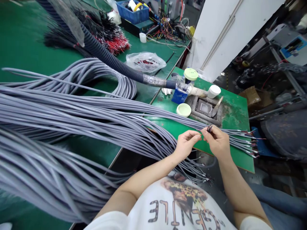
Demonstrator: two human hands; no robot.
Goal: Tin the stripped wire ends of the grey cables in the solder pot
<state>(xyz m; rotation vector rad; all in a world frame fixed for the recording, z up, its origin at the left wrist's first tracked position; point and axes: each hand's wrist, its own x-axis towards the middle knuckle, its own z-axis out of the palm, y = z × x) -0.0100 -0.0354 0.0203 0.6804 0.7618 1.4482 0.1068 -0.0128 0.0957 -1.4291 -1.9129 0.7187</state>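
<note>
Right hand [217, 142] pinches thin, fragile dark wire ends [209, 128] from limp grey sheathed cable [120, 110], best held near the tips; left fingers [195, 135] curled, grip unclear.

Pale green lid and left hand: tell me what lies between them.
In the head view, grey sheathed cables cross the stretch between the pale green lid and the left hand.

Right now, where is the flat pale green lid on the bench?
In the head view, the lid lies on the green bench, left of the metal tray, just above the grey cables.
</note>
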